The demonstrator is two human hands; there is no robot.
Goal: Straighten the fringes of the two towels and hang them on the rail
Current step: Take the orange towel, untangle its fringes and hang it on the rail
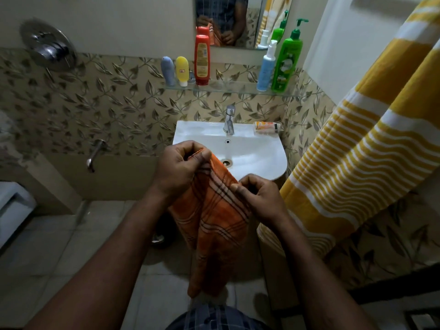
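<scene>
Far to my left a round chrome shower control (47,47) sits on the wall, with a spout (95,153) lower down on the leaf-patterned tiles. My left hand (181,167) is raised in front of the white basin (259,160). Its fingers (200,155) are curled and pinched together on the top edge of the orange checked towel (214,222). The towel hangs from that grip in loose folds between my forearms, its lower end above the floor tiles. My right hand (260,197) sits lower and just to the right, thumb and fingers pinching the same towel's side edge. Behind, a tap (229,120) stands at the back of the basin, and bottles (202,60) line a glass shelf (228,88) above it. At my right the yellow striped towel (357,163) hangs in long folds, its top out of sight.
</scene>
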